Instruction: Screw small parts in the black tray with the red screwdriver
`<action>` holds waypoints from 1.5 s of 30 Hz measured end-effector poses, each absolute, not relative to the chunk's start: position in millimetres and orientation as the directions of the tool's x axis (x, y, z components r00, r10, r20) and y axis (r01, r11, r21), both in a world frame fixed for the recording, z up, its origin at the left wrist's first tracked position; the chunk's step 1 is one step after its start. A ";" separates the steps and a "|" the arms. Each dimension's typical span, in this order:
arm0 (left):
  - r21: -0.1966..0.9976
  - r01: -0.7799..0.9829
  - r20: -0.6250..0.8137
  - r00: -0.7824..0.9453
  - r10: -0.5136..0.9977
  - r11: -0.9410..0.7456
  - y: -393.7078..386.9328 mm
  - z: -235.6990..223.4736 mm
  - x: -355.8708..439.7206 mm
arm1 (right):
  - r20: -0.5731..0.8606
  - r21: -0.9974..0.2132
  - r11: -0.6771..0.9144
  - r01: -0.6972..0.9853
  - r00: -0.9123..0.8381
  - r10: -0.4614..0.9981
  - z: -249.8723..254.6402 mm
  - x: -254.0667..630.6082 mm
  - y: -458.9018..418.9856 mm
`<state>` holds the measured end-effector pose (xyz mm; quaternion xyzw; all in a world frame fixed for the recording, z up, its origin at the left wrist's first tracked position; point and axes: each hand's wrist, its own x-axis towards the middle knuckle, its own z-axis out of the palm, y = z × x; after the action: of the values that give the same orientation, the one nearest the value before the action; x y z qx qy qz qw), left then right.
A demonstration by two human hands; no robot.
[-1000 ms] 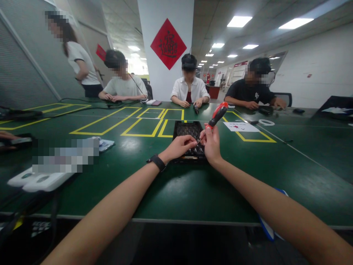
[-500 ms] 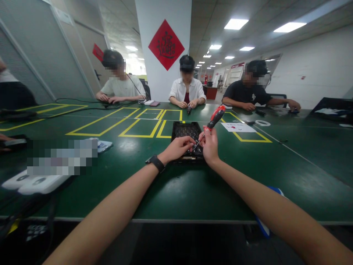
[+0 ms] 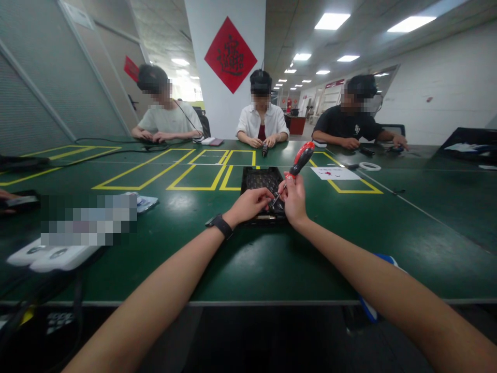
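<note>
A black tray [image 3: 261,180] of small parts lies on the green table [image 3: 248,259] straight ahead. Over its near edge, my right hand [image 3: 294,199] is closed round the shaft end of a red-and-black screwdriver [image 3: 300,160], whose handle tilts up and to the right. My left hand [image 3: 248,203], a black watch on its wrist, is pinched at the screwdriver's metal tip, fingers pressed together. What it pinches is too small to make out.
Three people sit along the far side of the table behind yellow floor-tape rectangles [image 3: 202,173]. A white sheet [image 3: 336,173] and a tape ring [image 3: 369,166] lie to the right. White devices [image 3: 50,255] and cables lie at the left edge. A blue-rimmed object [image 3: 382,259] sits under my right forearm.
The standing person at the left has gone out of view. Both hands and the screwdriver stay together over the tray, hardly shifted; the view has tilted slightly.
</note>
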<state>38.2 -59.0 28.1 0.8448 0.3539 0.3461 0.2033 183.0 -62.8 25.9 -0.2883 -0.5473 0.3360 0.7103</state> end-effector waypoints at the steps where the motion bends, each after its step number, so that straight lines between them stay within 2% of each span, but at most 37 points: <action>1: 0.587 0.460 0.441 0.509 0.739 -0.666 -58.8 28.1 38.4 | 0.582 -0.779 0.607 -0.154 0.179 0.793 25.7 183.3 -62.3; 8: 0.617 0.378 0.480 0.514 0.711 -0.690 -58.4 29.9 38.0 | 0.588 -0.781 0.611 -0.129 0.176 0.789 27.2 184.0 -63.5; 13: 0.679 0.353 0.421 0.531 0.735 -0.644 -57.4 29.3 38.0 | 0.604 -0.779 0.616 -0.120 0.120 0.788 31.7 181.8 -70.0; 17: 0.646 0.386 0.424 0.537 0.729 -0.659 -56.3 29.1 37.2 | 0.601 -0.787 0.605 -0.118 0.072 0.796 32.8 181.4 -71.4; 20: 0.634 0.344 0.447 0.568 0.692 -0.692 -56.8 30.4 36.7 | 0.581 -0.803 0.581 -0.136 0.040 0.813 32.1 182.0 -70.2; 25: 0.695 0.280 0.445 0.556 0.702 -0.663 -58.5 29.7 38.5 | 0.585 -0.803 0.585 -0.117 0.036 0.810 32.4 181.8 -71.7; 28: 0.714 0.310 0.444 0.491 0.749 -0.627 -58.1 27.0 40.0 | 0.614 -0.782 0.615 -0.096 0.046 0.788 33.6 180.8 -74.7; 33: 0.643 0.406 0.456 0.478 0.751 -0.649 -57.0 25.8 39.5 | 0.628 -0.774 0.628 -0.081 0.025 0.778 34.4 180.8 -77.6; 38: 0.632 0.353 0.431 0.580 0.691 -0.690 -58.3 27.9 38.6 | 0.605 -0.791 0.604 -0.098 0.016 0.796 33.7 182.2 -75.4; 45: 0.656 0.367 0.469 0.487 0.737 -0.659 -58.8 25.9 40.6 | 0.628 -0.775 0.629 -0.065 0.034 0.777 32.4 181.8 -75.5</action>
<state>40.6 -58.8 25.9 0.8273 0.3335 0.3812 0.2430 181.8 -75.5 32.4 -0.2885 -0.6169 0.3199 0.6587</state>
